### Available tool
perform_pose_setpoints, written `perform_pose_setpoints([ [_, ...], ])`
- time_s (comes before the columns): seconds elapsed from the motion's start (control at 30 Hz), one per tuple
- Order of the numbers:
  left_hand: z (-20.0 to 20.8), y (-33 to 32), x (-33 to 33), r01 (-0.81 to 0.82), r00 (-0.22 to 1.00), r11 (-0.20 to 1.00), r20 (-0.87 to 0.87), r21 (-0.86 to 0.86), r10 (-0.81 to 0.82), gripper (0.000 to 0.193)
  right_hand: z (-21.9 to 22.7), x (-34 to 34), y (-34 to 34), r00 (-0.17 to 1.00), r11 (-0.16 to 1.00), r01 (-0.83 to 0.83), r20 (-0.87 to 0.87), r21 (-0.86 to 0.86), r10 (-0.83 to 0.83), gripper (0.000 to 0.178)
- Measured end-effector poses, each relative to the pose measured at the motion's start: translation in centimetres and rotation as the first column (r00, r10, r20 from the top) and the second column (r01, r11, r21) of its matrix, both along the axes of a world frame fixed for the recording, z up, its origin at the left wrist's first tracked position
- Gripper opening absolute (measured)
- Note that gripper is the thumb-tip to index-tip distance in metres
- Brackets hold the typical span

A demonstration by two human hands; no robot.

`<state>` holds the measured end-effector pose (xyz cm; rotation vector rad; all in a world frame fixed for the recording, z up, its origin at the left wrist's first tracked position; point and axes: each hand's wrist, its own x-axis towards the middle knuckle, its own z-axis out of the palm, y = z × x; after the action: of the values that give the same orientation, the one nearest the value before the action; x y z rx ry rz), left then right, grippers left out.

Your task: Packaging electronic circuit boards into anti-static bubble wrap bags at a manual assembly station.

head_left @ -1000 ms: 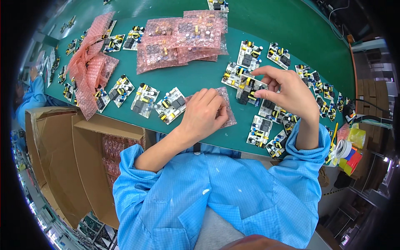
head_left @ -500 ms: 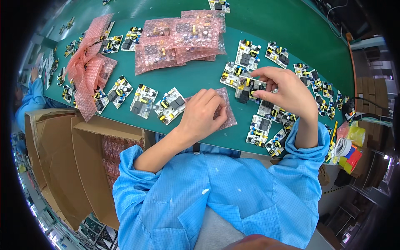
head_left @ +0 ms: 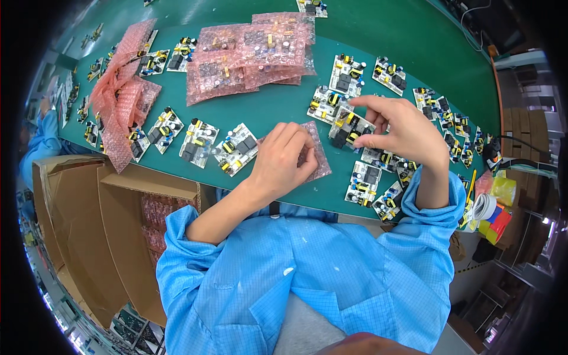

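So the person in the blue smock [head_left: 331,260] is working bare-handed, with an open cardboard box [head_left: 121,219] sitting at the near left. The left hand [head_left: 284,154] is resting on a pink bubble-wrap pouch [head_left: 318,151] near the table's edge. Its fingers are curling over, bunched close together, but the tips are hiding, so I can't tell if they're pinching the wrap or just pressing it. Can't tell if anything's sitting inside either.

A bit farther out, the right hand [head_left: 408,130] is reaching over a circuit board [head_left: 348,129]. Thumb and forefinger are spreading across it; whether they're really gripping, not sure. That board is overlapping its neighbours on the green table [head_left: 284,97].

My read: the step in hand is getting hold of that one board while the other hand is minding the pouch. Lifting it would be calling for a bare-edge grip and a straight raise, so the tall parts aren't snagging the boards around it.

Farther back, pink-wrapped packs [head_left: 260,53] are lying piled up, and another loose board [head_left: 312,7] is sitting beyond them.
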<state>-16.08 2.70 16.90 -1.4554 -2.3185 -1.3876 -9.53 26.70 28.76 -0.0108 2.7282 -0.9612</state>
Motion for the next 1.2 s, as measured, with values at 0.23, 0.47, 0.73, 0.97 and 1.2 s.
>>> perform_pose_setpoints([
  [0.23, 0.0, 0.1, 0.1, -0.007, 1.0, 1.0, -0.03, -0.004, 0.007, 0.02, -0.6, 0.3, -0.1, 0.989, 0.989, -0.141, -0.036, 0.037, 0.143, 0.081],
  [0.47, -0.4, 0.2, 0.2, -0.021, 0.998, 1.0, -0.058, 0.0, 0.021, 0.022, -0.4, 0.1, -0.3, 0.997, 0.997, -0.072, 0.007, 0.017, 0.072, 0.072],
  [0.73, -0.6, 0.1, 0.1, -0.03, 0.998, 0.999, -0.054, 0.014, 0.03, 0.025, -1.0, 0.3, -0.1, 0.997, 0.998, -0.069, -0.021, -0.007, 0.069, 0.069],
  [0.97, 0.0, 0.0, 0.1, -0.059, 0.998, 0.998, 0.005, 0.033, 0.059, 0.026, -0.9, 0.1, 0.1, 0.998, 0.975, 0.013, -0.052, -0.222, -0.025, 0.067],
  [1.2, -0.4, 0.0, 0.1, -0.094, 0.996, 0.994, 0.003, 0.054, 0.094, 0.028, 0.0, 0.2, 0.0, 0.995, 0.894, 0.099, 0.05, -0.437, -0.086, 0.064],
])
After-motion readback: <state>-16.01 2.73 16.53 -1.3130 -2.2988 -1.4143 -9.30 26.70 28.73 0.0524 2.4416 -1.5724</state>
